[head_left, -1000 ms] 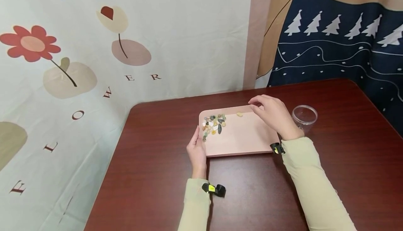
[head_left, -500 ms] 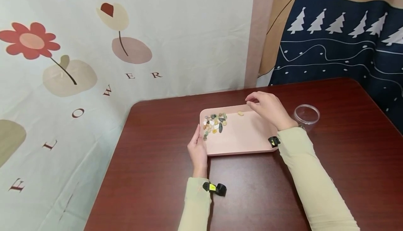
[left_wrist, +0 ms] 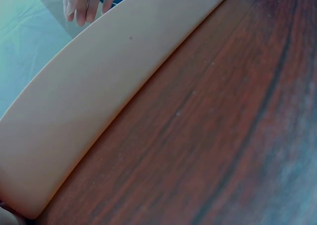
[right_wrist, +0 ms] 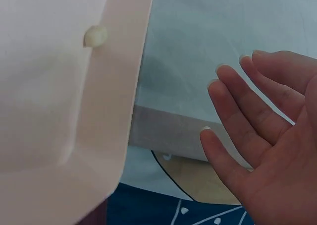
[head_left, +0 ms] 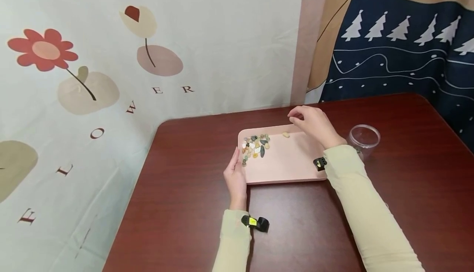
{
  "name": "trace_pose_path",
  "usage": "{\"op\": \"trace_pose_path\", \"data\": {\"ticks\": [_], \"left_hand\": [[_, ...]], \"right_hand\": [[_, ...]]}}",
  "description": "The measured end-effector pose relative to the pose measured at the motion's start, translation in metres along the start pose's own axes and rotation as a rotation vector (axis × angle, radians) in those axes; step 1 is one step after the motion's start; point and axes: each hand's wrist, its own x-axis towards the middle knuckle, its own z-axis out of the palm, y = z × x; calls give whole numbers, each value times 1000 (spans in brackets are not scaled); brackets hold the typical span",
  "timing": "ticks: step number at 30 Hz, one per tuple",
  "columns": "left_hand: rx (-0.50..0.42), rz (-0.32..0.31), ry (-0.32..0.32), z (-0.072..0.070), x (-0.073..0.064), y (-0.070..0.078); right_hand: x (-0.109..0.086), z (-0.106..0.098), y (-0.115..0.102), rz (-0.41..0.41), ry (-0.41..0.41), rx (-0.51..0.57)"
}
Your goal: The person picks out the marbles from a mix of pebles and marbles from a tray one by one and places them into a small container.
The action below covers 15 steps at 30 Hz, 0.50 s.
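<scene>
Right fingers [right_wrist: 237,121] moved left, apart from (yellowish) pebble [right_wrist: 95,36].

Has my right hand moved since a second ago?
Yes: in the head view, judged against the tray, the right hand has shifted slightly left and up in the picture.

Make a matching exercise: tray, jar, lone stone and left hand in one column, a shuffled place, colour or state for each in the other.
1. Tray
2. Jar
3. Lone stone
4. Left hand

A. Transparent
B. At the tray's left side
C. In the tray, by its far wall
D. Pink

Pairs: 1-D, 2-A, 3-C, 4-B
</scene>
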Motion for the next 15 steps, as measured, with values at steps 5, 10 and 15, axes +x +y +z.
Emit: {"op": "trace_pose_path", "data": {"ticks": [5,10,15], "left_hand": [[6,-2,20,2,4,-12],[4,-2,23,2,3,-12],[-1,12,30,2,2,-11]], "right_hand": [[6,10,1,-2,-3,-7],[12,21,-1,26,-52,-2],[17,32,-3,49,-103,28]]}}
